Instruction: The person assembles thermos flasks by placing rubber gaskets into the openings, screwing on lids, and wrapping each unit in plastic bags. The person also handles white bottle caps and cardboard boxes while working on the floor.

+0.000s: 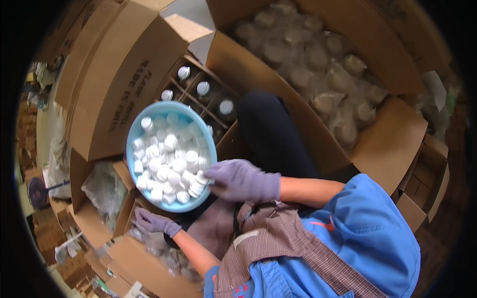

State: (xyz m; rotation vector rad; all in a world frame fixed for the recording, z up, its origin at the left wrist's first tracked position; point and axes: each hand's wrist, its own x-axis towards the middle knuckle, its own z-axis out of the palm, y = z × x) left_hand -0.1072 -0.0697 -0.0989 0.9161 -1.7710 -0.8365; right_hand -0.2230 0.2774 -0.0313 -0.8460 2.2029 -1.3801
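A light-blue plastic basin is heaped with white screw caps. At its right rim is my right hand in a grey-purple knit glove, fingers curled together beside the nearest caps; what they grip is hidden. My left hand, in a matching glove, is below the basin, near an open carton with clear plastic bags. Its fingers are bent together, and I cannot make out anything in them. Behind the basin stands a divided carton holding dark bottles with white caps.
A large open carton at the upper right holds many plastic-wrapped round items. Tall carton flaps rise at the left. A small open box is at the far right. A fan stands at the left edge.
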